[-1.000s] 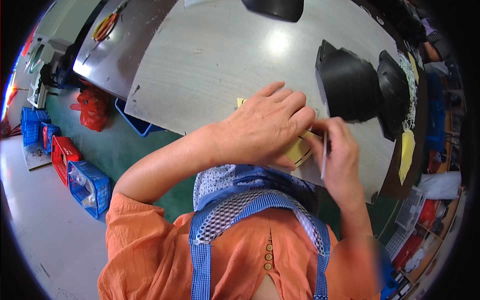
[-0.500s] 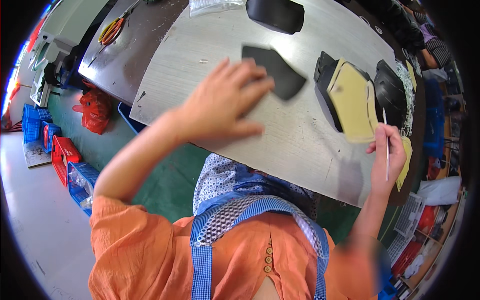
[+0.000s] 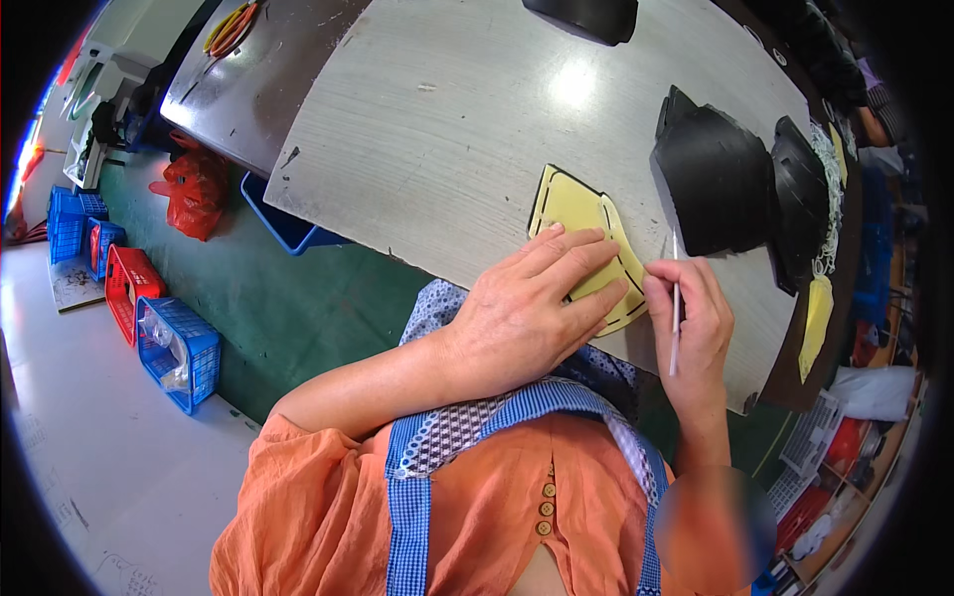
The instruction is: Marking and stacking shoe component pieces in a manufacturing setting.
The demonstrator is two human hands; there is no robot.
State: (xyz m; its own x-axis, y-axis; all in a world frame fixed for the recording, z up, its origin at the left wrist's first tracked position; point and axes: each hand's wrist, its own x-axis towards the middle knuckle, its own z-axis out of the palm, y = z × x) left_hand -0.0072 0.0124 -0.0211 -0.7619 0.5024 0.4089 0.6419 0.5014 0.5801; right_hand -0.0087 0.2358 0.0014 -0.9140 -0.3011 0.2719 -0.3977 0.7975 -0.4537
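A yellow template (image 3: 574,204) with slots cut in it lies on the table near its front edge. Black material shows along its border and through the slots, so a black flat piece appears to lie under it. My left hand (image 3: 542,298) rests flat across the template, fingers stretched out, hiding its lower left part. At the template's right edge is my right hand (image 3: 693,308), closed around a thin pale pen-like stick (image 3: 676,333). Thumb and fingertips come up close to that edge; whether they touch it I cannot tell.
Stacked black curved pieces (image 3: 711,174) stand on the table (image 3: 447,149) to the right, with more black pieces (image 3: 798,189) beside them. Another black piece (image 3: 591,15) sits at the far edge. White strings (image 3: 827,199) and a yellow piece (image 3: 816,323) lie farther right.
The yellow template has come off the black stack and down onto the table before me. My left hand has settled on it; my right hand has moved left, keeping the stick.
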